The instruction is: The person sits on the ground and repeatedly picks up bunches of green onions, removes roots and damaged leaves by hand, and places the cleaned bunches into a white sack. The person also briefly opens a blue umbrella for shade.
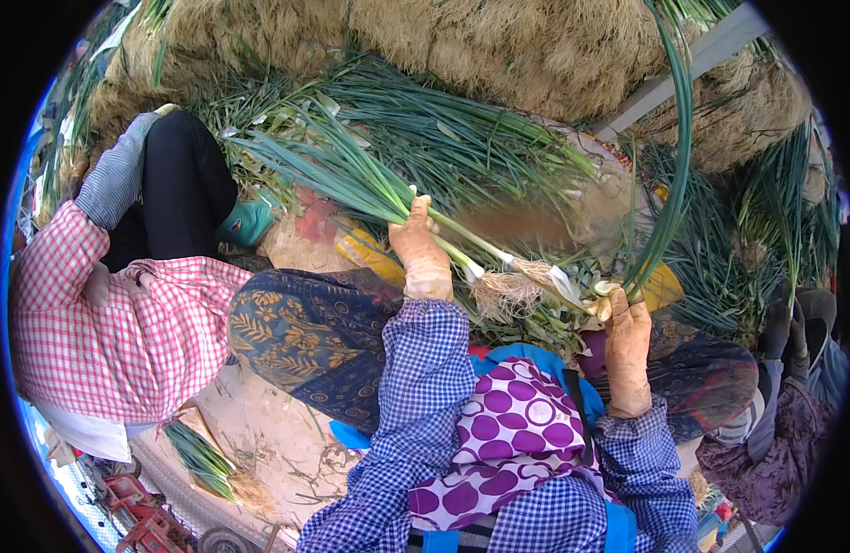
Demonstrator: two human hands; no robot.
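My left hand (418,245), in a soiled tan glove, grips several green onions (390,197) by their stems near the white ends. Their leaves fan to the upper left, and their stringy roots (504,290) hang to the right, between my hands. My right hand (625,332), gloved alike, pinches a long green leaf piece (677,186) that arches up toward the top. Pale peeled sheaths (567,287) stretch from beside the roots to my right fingertips. Loose trimmings (549,332) lie below, near my lap.
Green onions (453,124) lie in a layer ahead, below a stacked wall of rooted bundles (508,55). A grey beam (688,69) slants at upper right. Co-workers sit left (121,325) and right (771,428). Another bunch (204,456) lies behind at lower left.
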